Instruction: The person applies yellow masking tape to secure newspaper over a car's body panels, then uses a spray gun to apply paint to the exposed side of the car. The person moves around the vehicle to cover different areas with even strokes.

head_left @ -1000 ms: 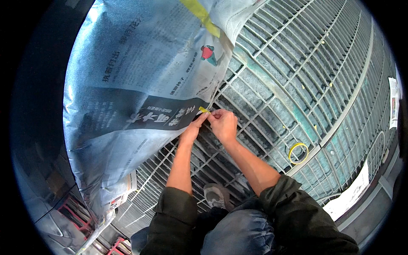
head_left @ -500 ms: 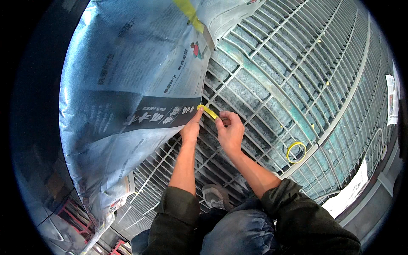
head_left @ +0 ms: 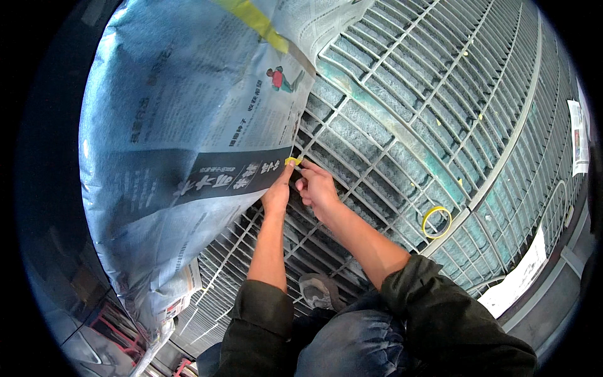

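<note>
A newspaper sheet (head_left: 207,107) covers a large curved body on the left. At its right edge my left hand (head_left: 277,196) is closed on the paper, thumb against a short strip of yellow tape (head_left: 292,161); the other fingers are largely hidden. My right hand (head_left: 319,190) is beside it, index finger and thumb closed on the free end of that strip, the other fingers curled. The strip bends round the paper's edge. A wider yellow tape band (head_left: 254,22) crosses the paper higher up.
Beneath me is a metal floor grating (head_left: 377,138) with pale, fibrous material under it. A yellow tape roll (head_left: 436,222) sits on it at the right. White paper (head_left: 518,276) lies near the right rim. My shoe (head_left: 318,291) stands on the bars.
My right hand has moved left toward my left hand, bringing the tape's free end in to the newspaper edge. The strip, stretched out before, is now bent short. The view has shifted slightly.
</note>
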Available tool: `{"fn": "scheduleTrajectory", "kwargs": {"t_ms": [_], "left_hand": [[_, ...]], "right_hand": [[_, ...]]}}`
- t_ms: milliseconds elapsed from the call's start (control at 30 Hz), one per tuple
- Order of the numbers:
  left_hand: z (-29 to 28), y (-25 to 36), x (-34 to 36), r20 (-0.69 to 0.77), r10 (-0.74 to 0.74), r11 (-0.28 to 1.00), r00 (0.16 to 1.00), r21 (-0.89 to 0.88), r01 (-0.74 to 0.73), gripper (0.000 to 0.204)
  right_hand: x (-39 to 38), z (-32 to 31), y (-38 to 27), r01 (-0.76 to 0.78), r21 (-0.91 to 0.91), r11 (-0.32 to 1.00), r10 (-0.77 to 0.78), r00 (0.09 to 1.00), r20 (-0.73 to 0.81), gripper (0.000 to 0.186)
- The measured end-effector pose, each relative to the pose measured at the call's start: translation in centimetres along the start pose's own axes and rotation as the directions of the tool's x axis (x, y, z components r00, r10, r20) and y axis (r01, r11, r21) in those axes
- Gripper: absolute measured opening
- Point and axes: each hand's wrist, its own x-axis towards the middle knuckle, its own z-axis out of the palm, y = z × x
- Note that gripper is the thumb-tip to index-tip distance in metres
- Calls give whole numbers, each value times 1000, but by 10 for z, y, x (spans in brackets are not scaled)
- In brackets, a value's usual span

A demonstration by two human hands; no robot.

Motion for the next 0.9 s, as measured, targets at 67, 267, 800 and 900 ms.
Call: {"fn": "scheduleTrajectory", "kwargs": {"t_ms": [67, 267, 800, 900], "left_hand": [[2, 3, 0, -4, -38, 999, 999, 36, 38, 50], [0, -2, 5, 3, -71, 996, 997, -49, 71, 42], [-11, 15, 16, 214, -69, 986, 974, 165, 34, 54], [-7, 15, 16, 271, -158, 987, 949, 74, 143, 55]], "right_hand": [[7, -1, -1, -86, 152, 985, 75, 994, 76, 38], [19, 2, -4, -215, 299, 930, 161, 968, 193, 23], [28, 3, -12, -260, 186, 947, 220, 952, 213, 11], [25, 0, -11, -233, 181, 955, 202, 964, 173, 20]]}}
